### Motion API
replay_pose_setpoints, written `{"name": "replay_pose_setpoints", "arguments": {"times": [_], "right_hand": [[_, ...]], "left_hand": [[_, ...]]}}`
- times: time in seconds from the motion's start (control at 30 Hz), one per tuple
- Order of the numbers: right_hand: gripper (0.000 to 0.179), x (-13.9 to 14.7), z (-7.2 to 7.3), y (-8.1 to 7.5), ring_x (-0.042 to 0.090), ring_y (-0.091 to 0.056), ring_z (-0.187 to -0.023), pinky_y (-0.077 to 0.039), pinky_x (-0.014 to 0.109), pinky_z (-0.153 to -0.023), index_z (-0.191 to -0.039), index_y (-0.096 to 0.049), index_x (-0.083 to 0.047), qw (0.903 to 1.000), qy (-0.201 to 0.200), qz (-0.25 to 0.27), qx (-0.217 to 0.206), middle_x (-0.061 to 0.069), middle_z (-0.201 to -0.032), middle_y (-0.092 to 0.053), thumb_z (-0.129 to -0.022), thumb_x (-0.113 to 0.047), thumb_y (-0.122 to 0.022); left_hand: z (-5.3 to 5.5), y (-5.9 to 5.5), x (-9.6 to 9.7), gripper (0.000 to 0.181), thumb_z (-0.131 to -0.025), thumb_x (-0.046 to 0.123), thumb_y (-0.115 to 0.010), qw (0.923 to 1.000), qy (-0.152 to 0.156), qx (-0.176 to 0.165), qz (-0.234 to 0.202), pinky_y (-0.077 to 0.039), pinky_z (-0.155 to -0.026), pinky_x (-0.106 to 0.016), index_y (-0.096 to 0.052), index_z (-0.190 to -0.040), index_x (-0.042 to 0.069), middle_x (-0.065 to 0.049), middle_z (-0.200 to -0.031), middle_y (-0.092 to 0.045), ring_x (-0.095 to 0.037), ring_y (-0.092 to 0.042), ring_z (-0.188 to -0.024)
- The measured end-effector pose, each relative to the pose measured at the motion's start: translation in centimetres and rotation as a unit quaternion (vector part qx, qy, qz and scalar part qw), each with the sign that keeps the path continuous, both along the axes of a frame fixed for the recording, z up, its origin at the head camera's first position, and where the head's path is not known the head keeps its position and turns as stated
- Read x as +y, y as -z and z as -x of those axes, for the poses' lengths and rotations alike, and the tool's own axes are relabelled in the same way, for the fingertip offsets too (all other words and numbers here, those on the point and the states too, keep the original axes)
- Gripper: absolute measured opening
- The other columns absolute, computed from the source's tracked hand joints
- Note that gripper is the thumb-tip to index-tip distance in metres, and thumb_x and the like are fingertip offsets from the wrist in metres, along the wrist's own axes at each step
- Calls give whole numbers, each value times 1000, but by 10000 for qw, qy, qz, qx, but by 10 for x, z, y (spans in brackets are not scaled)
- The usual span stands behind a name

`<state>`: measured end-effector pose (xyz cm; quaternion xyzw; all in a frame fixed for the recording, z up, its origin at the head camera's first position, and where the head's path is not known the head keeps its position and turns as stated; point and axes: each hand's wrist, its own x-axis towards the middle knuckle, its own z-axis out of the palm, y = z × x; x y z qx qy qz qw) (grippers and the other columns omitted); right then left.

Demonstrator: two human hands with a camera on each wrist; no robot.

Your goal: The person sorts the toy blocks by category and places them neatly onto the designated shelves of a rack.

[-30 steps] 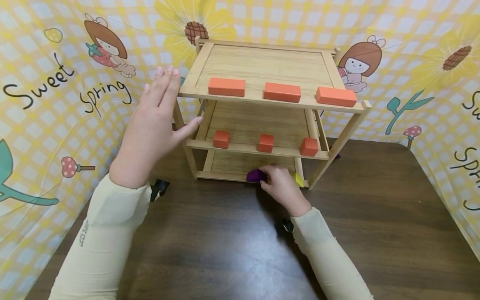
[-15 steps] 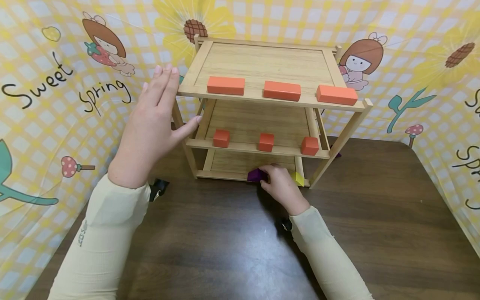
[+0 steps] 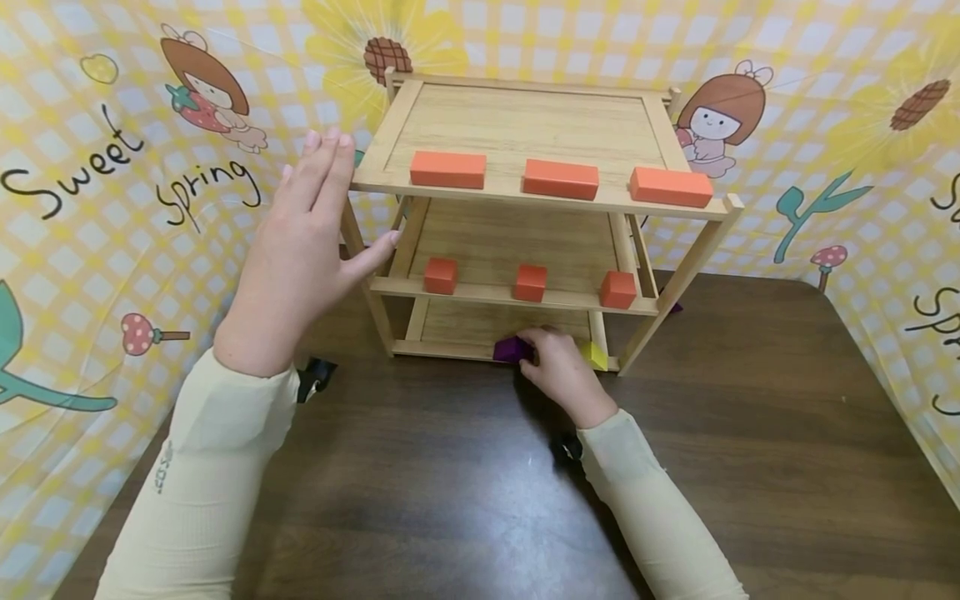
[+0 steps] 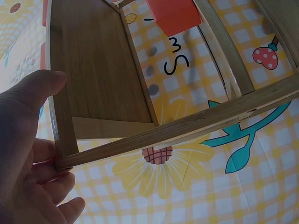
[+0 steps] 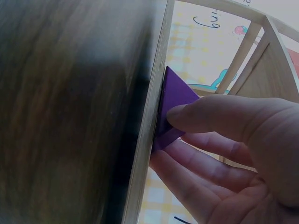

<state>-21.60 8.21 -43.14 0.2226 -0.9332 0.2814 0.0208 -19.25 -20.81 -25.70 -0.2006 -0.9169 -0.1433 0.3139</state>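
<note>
A three-tier wooden rack (image 3: 540,187) stands before me. My left hand (image 3: 296,250) rests at its top left corner, fingers straight and thumb spread; in the left wrist view the thumb (image 4: 32,88) touches the frame's edge, and the fingertips lie by the corner. With thumb and fingers my right hand (image 3: 562,371) pinches a purple triangular block (image 3: 510,350) at the bottom tier's front rail (image 3: 446,350). In the right wrist view the purple triangular block (image 5: 177,95) lies against that rail, partly covered by the thumb. A yellow block (image 3: 596,356) sits just right of the hand, partly hidden.
Three long orange blocks (image 3: 561,179) line the top tier's front edge. Three small orange-red blocks (image 3: 531,283) stand along the middle tier's front. A dark wooden table (image 3: 420,475) bears the rack, and patterned cloth (image 3: 847,133) hangs behind and at both sides.
</note>
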Motion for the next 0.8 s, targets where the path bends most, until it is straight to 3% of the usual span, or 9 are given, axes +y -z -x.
{"name": "replay_pose_setpoints", "arguments": {"times": [0.8], "right_hand": [[37,-1,3,3,34,-67,-107,-56,45,-91,-123,-67,7,9998,-23,-57,188,22,-118,-69,-88,-1,-73]], "left_hand": [[-1,-1,2,88,-90,31,-78,10000,-56,-67,-9,-17,-123,-52,-30,-158,1,-19,-162,-31,-31,-19,-154]]}}
